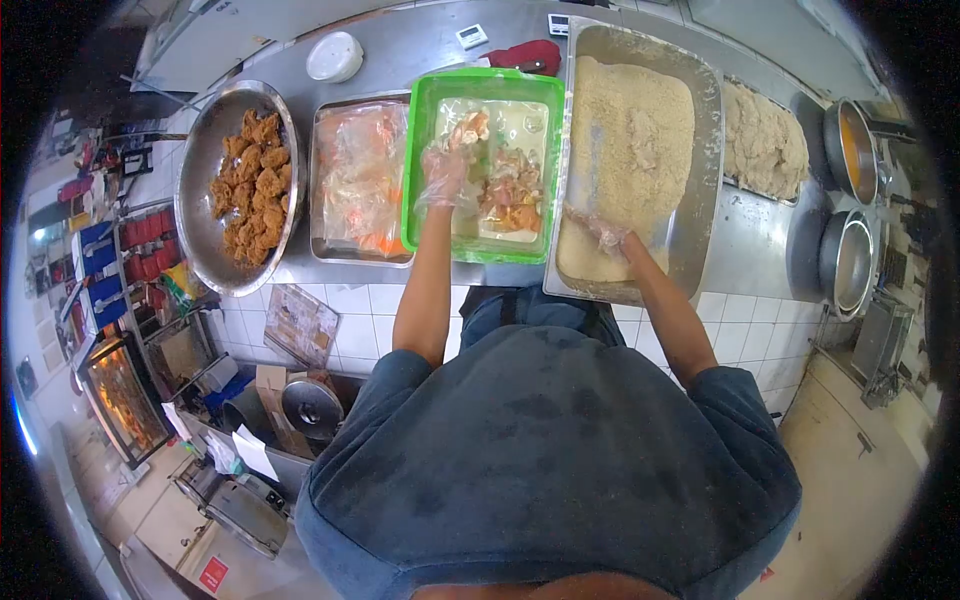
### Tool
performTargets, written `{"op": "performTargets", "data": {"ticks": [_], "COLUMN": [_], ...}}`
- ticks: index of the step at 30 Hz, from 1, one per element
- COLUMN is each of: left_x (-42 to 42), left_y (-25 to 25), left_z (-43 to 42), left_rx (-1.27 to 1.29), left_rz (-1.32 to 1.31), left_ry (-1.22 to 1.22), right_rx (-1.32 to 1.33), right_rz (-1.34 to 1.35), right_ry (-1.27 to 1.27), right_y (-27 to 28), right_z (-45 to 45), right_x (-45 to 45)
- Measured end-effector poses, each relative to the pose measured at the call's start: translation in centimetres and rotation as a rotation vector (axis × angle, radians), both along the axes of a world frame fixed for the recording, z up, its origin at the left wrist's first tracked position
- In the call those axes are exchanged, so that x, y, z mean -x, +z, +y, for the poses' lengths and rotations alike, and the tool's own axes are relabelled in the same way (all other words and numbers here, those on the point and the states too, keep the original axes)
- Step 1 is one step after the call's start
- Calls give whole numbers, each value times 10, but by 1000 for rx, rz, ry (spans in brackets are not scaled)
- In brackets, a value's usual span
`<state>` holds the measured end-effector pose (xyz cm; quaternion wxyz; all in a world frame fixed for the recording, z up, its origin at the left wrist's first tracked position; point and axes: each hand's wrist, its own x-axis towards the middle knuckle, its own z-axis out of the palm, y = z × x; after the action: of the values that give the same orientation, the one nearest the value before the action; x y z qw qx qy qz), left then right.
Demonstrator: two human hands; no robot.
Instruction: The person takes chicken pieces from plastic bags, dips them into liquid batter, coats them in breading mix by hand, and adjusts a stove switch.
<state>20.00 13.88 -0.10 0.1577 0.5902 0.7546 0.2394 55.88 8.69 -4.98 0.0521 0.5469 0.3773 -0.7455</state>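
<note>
My left hand [443,178], in a clear plastic glove, is over the left part of a green tray [408,225]. Its fingers meet a piece of raw meat [470,130] above the pale liquid. More raw meat pieces [512,190] lie in the liquid to the right. My right hand [608,236], gloved too, rests at the lower left of the breading [635,130] in a deep metal pan [705,150]. Its fingers point up and left with nothing visible in them.
A steel bowl [190,200] of fried pieces stands far left, beside a metal tray [318,240] of plastic-wrapped food. Coated pieces [765,140] fill a tray on the right, near two metal bowls. Behind are a white tub [335,57], a red cloth [525,56] and small white devices.
</note>
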Motion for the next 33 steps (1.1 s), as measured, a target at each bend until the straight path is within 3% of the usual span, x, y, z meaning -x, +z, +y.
{"op": "performTargets", "data": {"ticks": [1,4,6,9,10,12,17,18,20,23,24,25,27,29,31,33], "left_x": [-2,-19,-38,-53,-52,-58,-60,-57,-53,-57,-54,-48,-39,-54,-55,-53], "left_y": [4,5,46,79,67,64,56,49,37,39,21,-12,-10,48,40,5], "left_z": [-2,-1,0,-6,-1,0,4,5,9,10,9,8,1,0,2,1], "left_rx": [4,-185,-222,-321,-395,-445,-224,-207,-176,-14,30,67,156,259,233,145], "left_rz": [-64,-1024,-1042,-797,-718,-824,-1873,-1957,-2125,-1729,-1433,-1134,-877,-971,-913,-822], "left_ry": [22,175,87,16,-11,-1,195,216,259,349,261,181,155,235,210,136], "right_rx": [85,186,242,494,402,216,-660,-801,-889,-750,-703,-717,-800,-866,-859,-637], "right_rz": [32,112,159,448,467,502,-718,-942,-1084,-877,-822,-774,-686,-497,-200,-143], "right_ry": [-77,-300,-460,-993,-1064,-1202,-42,229,558,572,507,474,431,339,181,69], "right_y": [-4,39,64,71,74,75,-14,-30,-21,44,51,42,-6,-23,-3,-40], "right_z": [-5,-14,-15,-7,6,35,26,20,12,-32,-48,-53,-75,-86,-87,-83], "right_x": [-1,22,21,-1,-9,-28,-92,-101,-99,-65,-60,-56,-57,-51,-35,-19]}}
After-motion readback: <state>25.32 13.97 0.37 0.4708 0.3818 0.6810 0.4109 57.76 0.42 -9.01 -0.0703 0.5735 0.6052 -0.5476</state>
